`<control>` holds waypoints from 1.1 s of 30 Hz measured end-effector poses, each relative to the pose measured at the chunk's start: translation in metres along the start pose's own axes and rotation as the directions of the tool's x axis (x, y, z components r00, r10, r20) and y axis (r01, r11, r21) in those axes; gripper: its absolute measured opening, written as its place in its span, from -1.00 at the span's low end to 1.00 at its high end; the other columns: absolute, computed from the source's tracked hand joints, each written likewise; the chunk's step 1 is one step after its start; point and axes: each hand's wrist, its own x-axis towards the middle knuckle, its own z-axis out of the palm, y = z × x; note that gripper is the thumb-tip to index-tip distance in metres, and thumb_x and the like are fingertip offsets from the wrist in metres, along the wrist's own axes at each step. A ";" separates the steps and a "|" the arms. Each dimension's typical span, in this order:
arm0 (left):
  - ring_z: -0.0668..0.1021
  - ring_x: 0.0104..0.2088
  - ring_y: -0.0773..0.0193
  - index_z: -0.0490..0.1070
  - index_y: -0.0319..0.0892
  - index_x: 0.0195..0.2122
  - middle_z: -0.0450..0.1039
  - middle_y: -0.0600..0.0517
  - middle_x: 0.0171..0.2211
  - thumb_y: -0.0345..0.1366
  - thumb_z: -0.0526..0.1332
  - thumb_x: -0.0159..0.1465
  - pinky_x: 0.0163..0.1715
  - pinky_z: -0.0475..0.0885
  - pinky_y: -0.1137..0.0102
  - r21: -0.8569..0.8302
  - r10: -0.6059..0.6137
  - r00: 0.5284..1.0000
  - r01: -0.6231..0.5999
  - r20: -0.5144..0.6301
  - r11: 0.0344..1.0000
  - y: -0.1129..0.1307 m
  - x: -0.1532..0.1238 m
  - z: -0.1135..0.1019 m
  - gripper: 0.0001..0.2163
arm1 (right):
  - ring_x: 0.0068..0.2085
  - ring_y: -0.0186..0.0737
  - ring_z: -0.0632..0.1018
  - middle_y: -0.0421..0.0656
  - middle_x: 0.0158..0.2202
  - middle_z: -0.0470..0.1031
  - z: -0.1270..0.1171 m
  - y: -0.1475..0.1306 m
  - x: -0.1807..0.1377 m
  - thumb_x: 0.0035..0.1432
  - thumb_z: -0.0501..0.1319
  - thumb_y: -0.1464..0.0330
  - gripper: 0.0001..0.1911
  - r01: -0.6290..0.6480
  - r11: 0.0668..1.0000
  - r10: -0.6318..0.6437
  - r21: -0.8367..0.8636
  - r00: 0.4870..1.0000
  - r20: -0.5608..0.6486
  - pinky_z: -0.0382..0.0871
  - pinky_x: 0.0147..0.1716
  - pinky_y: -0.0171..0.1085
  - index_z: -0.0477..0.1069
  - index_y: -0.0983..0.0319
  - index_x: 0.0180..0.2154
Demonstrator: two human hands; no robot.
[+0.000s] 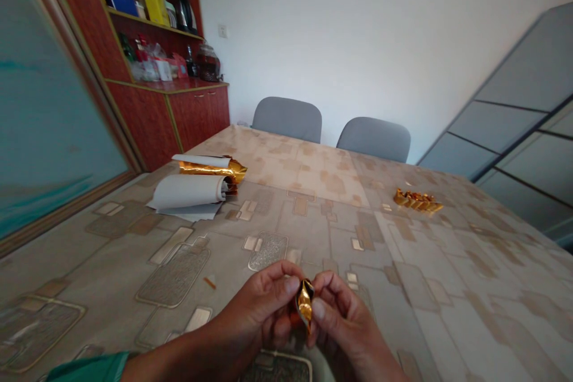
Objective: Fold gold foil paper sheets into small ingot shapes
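A small folded piece of shiny gold foil paper (305, 303) is held upright just above the table, pinched between both hands. My left hand (273, 298) grips its left side with thumb and fingertips. From the right, my right hand (340, 313) presses its thumb against the paper's side, the fingers curled behind. The folded piece is narrow, with a pointed lower end and a dark opening at its top. Farther off on the right lies a row of several folded gold paper pieces (418, 200), set close together.
Curled sheets of gold paper (210, 168) with white backs (190, 192) lie at the table's left. A small orange-brown scrap (209, 283) is left of my hands. Two grey chairs (287, 118) stand behind the patterned tablecloth (286, 203). A red-brown cabinet (197, 110) is at the back left.
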 end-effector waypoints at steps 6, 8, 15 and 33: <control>0.54 -0.48 0.36 0.29 -0.12 -0.21 0.50 0.09 -0.41 -0.07 0.48 0.16 -0.52 0.22 0.53 -0.011 -0.042 0.998 0.042 -0.037 0.999 0.005 -0.002 -0.002 -0.59 | -0.56 -0.44 0.35 -0.32 -0.54 0.37 0.000 -0.005 -0.002 -0.08 0.57 0.08 -0.53 -0.072 0.997 0.073 0.028 0.997 -0.009 0.31 -0.51 -0.42 0.39 0.19 -0.37; 0.48 -0.51 0.43 0.27 -0.14 -0.27 0.47 0.12 -0.45 -0.09 0.50 0.15 -0.54 0.17 0.55 -0.007 -0.052 0.996 0.051 -0.068 0.999 0.004 -0.003 -0.005 -0.58 | -0.57 -0.46 0.30 -0.34 -0.56 0.34 0.000 -0.003 -0.002 -0.07 0.57 0.11 -0.54 -0.092 0.993 0.091 0.069 0.996 0.010 0.26 -0.54 -0.45 0.40 0.19 -0.36; 0.50 -0.44 0.45 0.34 -0.19 -0.23 0.49 0.08 -0.38 -0.12 0.47 0.21 -0.47 0.24 0.56 -0.020 -0.099 0.992 0.097 -0.078 0.995 0.002 -0.002 -0.010 -0.64 | -0.38 -0.25 0.55 -0.16 -0.35 0.53 -0.001 0.001 -0.001 -0.13 0.57 0.04 -0.45 -0.161 0.984 0.159 0.073 0.987 0.040 0.40 -0.38 -0.32 0.51 0.22 -0.20; 0.60 -0.07 0.05 0.57 -0.01 0.05 0.53 -0.07 0.06 -0.23 0.48 0.13 -0.11 0.52 0.32 0.505 0.321 0.947 -0.275 -0.005 0.818 -0.002 -0.011 -0.002 -0.57 | -0.55 -0.37 0.39 -0.27 -0.46 0.47 -0.003 -0.007 0.000 -0.16 0.61 0.24 -0.59 -0.029 0.981 0.051 0.189 0.993 -0.107 0.37 -0.48 -0.35 0.50 0.15 -0.30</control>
